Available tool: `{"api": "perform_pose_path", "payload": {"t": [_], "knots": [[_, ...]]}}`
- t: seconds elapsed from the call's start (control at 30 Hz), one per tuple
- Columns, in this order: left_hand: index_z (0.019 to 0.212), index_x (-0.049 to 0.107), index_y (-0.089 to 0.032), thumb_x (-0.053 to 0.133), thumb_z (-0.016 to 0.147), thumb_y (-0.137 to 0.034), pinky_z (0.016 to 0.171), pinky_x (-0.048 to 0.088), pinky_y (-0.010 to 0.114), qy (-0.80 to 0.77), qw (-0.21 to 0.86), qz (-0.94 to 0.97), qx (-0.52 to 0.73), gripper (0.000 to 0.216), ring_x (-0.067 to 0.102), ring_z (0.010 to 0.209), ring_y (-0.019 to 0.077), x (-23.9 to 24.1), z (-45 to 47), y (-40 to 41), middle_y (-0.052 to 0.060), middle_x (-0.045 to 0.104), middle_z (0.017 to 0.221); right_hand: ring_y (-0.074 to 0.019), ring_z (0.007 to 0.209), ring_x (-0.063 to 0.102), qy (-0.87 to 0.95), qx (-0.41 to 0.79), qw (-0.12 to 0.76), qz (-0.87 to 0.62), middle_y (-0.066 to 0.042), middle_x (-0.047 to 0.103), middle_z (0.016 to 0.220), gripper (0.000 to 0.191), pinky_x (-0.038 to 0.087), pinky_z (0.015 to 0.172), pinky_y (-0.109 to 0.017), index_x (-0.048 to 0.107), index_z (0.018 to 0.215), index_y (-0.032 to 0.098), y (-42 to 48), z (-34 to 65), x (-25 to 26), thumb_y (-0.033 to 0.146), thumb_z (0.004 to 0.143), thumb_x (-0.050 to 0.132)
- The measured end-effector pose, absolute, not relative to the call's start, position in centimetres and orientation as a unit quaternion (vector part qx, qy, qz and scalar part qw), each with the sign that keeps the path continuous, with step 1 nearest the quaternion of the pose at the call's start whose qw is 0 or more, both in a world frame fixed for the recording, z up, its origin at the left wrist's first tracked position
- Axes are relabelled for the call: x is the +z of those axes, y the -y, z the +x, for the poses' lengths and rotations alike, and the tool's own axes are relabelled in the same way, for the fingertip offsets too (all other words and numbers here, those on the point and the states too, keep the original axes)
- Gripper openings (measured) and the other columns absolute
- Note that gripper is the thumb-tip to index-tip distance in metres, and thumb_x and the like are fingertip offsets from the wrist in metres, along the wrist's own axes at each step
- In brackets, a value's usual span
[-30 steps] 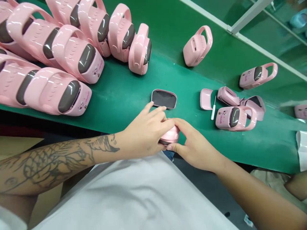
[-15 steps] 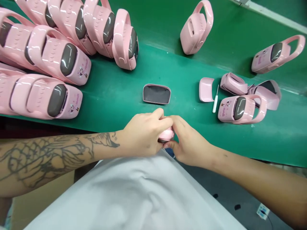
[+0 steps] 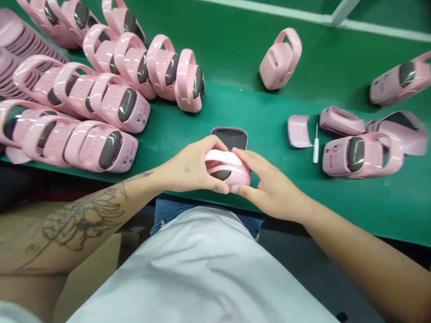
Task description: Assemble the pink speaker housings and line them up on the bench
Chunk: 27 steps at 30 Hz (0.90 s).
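Observation:
A pink plastic device with a loop handle and dark window (image 3: 232, 167) is held between both hands at the table's front edge. My left hand (image 3: 191, 168) wraps its left side, with the thumb along the near edge. My right hand (image 3: 269, 186) grips the right side, fingers over the top and thumb at the front. The device's underside is hidden. Just behind it lies a pink-rimmed panel with a dark face (image 3: 232, 137), partly covered by the fingers and the device.
Rows of similar pink devices (image 3: 117, 103) stand at left, beside stacked pink curved covers (image 3: 20, 49). To the right lie a loose pink cover (image 3: 299, 131), a white-handled screwdriver (image 3: 315, 150) and another pink device (image 3: 363, 154). Two more stand farther back, one upright (image 3: 279, 60).
Both hands have raised the device forward over the table edge, and more of its handle and window shows. My left hand has opened out around its side. The view has shifted.

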<state>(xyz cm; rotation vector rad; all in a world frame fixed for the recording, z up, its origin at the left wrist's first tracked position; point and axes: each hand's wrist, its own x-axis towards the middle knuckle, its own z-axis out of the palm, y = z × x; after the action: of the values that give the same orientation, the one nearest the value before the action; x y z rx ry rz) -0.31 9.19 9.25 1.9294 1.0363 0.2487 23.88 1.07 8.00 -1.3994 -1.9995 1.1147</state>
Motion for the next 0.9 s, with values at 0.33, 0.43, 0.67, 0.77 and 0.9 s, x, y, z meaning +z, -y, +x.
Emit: {"api": "perform_pose_path", "payload": {"t": [0.33,0.43,0.67,0.77,0.9], "knots": [[0.123,0.065,-0.024,0.097,0.058,-0.063,0.085,0.056,0.034,-0.419,0.467,0.768,0.128,0.083,0.069,0.105,0.0261,8.7,-0.6,-8.5,0.003,0.072,0.120,-0.0345,0.150,0.053,0.727,0.397,0.214,-0.517,-0.010,0.054,0.163,0.073,0.046,0.125,-0.060,0.044,0.164,0.030,-0.9,23.3,8.5,0.049,0.099,0.072],[0.123,0.065,-0.024,0.096,0.057,-0.067,0.085,0.056,0.034,-0.415,0.463,0.771,0.133,0.084,0.069,0.106,0.0266,8.4,-0.8,-8.7,0.003,0.072,0.120,-0.0345,0.151,0.052,0.727,0.393,0.211,-0.522,-0.009,0.053,0.164,0.075,0.045,0.125,-0.059,0.043,0.164,0.031,-1.0,23.2,8.5,0.051,0.098,0.072],[0.129,0.064,-0.024,0.099,0.059,-0.058,0.090,0.057,0.034,-0.415,0.467,0.768,0.136,0.086,0.069,0.111,0.0258,8.4,-0.9,-8.5,0.003,0.070,0.127,-0.0378,0.153,0.048,0.714,0.399,0.179,-0.547,-0.011,0.050,0.167,0.079,0.045,0.125,-0.062,0.043,0.163,0.026,-1.3,22.8,9.0,0.055,0.096,0.072],[0.136,0.061,-0.026,0.099,0.059,-0.051,0.098,0.055,0.037,-0.408,0.448,0.786,0.120,0.090,0.067,0.119,0.0283,8.8,-0.7,-7.9,0.004,0.068,0.136,-0.0384,0.151,0.050,0.723,0.404,0.167,-0.535,-0.010,0.053,0.165,0.074,0.045,0.124,-0.063,0.045,0.161,0.027,-1.4,22.6,9.8,0.045,0.095,0.074],[0.127,0.064,-0.025,0.094,0.067,-0.050,0.086,0.055,0.036,-0.385,0.426,0.816,0.074,0.072,0.069,0.109,0.0281,9.1,0.1,-6.8,0.005,0.070,0.125,-0.0365,0.129,0.067,0.712,0.425,0.134,-0.542,-0.006,0.068,0.145,0.062,0.060,0.105,-0.055,0.059,0.140,0.030,-1.7,22.6,11.0,0.030,0.084,0.083]]}}
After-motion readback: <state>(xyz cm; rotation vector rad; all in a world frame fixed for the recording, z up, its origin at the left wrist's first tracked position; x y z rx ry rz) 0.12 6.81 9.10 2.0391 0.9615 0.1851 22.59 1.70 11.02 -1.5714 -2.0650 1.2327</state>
